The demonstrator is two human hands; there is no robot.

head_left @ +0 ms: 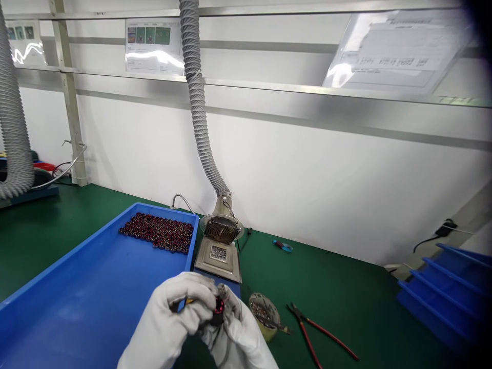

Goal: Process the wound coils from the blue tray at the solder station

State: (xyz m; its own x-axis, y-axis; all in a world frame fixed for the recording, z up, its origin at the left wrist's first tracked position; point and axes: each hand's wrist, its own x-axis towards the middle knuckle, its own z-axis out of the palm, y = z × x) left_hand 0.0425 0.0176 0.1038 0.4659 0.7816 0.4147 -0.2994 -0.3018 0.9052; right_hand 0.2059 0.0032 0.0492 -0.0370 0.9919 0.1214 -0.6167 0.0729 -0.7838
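My left hand [172, 315], in a white glove, is closed, with its fingertips on a small dark round part [218, 310] that has a red rim. Through the gap in its curled fingers a bit of yellow and blue shows, too little to name. My right hand [240, 328], also white-gloved, pinches the same part from the other side. Greyish fingertips of the glove cover its top. Both hands are together in front of a metal heating plate [205, 262], between the blue tray [96, 287] and a small round pot [268, 335].
Many small dark red round parts [157, 231] fill the tray's far end. A grey exhaust hose [198, 97] hangs over the plate. Red-handled pliers [307, 328] and small blue cutters [283, 246] lie on the green bench [346, 287]. Stacked blue trays [442, 297] stand right.
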